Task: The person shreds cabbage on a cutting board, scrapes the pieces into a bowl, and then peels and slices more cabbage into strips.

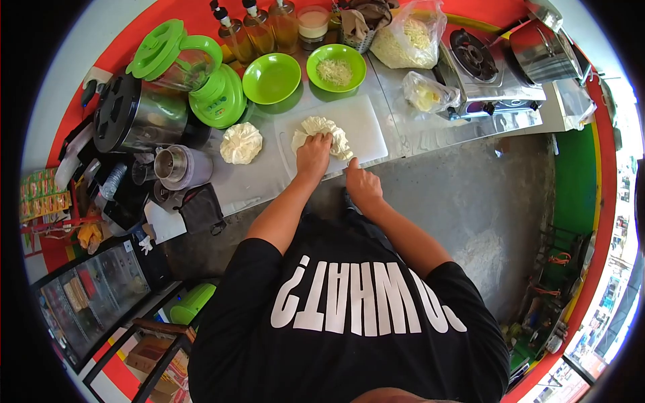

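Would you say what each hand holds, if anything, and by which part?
The left hand grips the top of the pale clump on the board; for the right hand, I cannot tell.

The blender (216,94) is green, the shirt (356,322) black with white lettering, the wall red.

Food-stall kitchen: gas stove (474,54), blender (218,84), cutting board (366,127).

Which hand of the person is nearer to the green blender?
Left. The left hand is on the pale vegetable, to the right of the green blender; the right hand is farther right, at the near edge of the white board.
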`<control>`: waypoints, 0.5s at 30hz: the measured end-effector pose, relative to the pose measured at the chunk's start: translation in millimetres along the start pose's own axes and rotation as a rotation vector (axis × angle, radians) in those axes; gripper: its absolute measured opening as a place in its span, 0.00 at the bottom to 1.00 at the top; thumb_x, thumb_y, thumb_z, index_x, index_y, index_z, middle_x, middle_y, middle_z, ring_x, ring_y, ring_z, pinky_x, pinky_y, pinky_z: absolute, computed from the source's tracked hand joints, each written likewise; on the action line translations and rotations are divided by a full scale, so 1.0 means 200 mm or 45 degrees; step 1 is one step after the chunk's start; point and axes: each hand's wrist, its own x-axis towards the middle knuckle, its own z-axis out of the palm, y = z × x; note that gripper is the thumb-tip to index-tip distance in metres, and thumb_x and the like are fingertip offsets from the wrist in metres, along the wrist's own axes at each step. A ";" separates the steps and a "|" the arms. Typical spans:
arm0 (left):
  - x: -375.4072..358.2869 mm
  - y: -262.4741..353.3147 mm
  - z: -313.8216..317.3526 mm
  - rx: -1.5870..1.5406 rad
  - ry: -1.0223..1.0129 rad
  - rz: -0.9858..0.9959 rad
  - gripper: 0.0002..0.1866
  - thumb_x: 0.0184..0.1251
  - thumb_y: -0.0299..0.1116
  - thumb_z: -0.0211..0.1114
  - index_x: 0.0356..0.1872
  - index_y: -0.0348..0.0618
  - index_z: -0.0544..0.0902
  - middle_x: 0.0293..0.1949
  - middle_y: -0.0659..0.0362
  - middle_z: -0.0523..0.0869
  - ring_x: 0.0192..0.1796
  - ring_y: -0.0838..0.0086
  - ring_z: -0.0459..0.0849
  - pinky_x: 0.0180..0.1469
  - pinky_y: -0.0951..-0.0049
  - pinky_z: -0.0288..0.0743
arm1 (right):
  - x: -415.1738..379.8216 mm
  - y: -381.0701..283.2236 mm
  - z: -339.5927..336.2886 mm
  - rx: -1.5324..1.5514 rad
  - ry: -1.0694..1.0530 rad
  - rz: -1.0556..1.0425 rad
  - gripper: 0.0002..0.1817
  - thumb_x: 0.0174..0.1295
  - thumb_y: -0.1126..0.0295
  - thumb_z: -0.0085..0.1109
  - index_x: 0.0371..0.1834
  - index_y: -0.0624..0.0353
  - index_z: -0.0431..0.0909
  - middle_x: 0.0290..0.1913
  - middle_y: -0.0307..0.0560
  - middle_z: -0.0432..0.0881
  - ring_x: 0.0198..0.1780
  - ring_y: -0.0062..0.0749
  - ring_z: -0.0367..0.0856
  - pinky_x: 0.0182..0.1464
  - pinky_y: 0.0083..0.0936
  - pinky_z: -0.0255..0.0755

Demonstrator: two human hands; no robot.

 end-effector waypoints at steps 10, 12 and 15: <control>0.06 0.03 -0.04 0.098 -0.184 -0.027 0.06 0.65 0.30 0.65 0.41 0.46 0.86 0.41 0.59 0.86 0.48 0.62 0.88 0.39 0.63 0.88 | 0.00 -0.02 0.00 0.046 -0.033 0.035 0.10 0.78 0.66 0.43 0.49 0.62 0.64 0.34 0.65 0.88 0.40 0.63 0.89 0.44 0.53 0.83; 0.07 0.04 -0.05 0.075 -0.188 -0.051 0.05 0.65 0.29 0.65 0.39 0.46 0.86 0.42 0.59 0.86 0.48 0.63 0.88 0.40 0.64 0.88 | 0.02 -0.03 0.02 0.067 -0.034 0.043 0.09 0.78 0.68 0.42 0.49 0.63 0.64 0.35 0.66 0.88 0.40 0.64 0.89 0.45 0.53 0.83; 0.08 0.04 -0.05 0.115 -0.243 -0.043 0.04 0.64 0.28 0.65 0.36 0.45 0.87 0.44 0.60 0.86 0.49 0.63 0.88 0.42 0.64 0.88 | 0.07 -0.02 0.05 0.099 -0.043 0.047 0.09 0.76 0.69 0.41 0.50 0.63 0.63 0.37 0.67 0.88 0.42 0.64 0.89 0.46 0.53 0.83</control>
